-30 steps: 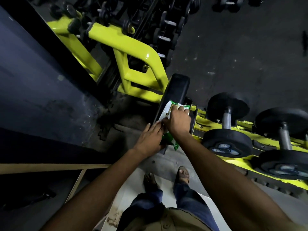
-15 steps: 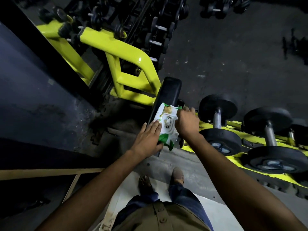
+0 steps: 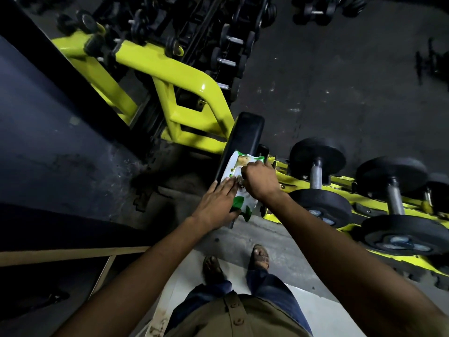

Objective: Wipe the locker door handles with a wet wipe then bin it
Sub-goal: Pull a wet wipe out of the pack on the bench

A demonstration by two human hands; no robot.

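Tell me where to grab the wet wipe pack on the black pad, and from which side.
Put the grip on the near green end of the wet wipe pack, from the left, where the left hand lies flat. The pack lies lengthwise on the black pad and the right hand pinches at its middle, so that part should probably stay free.

wipes pack [image 3: 234, 166] on bench pad [image 3: 245, 135], dumbbell rack [image 3: 295, 182] to R, machine frame [image 3: 199, 79] behind-L
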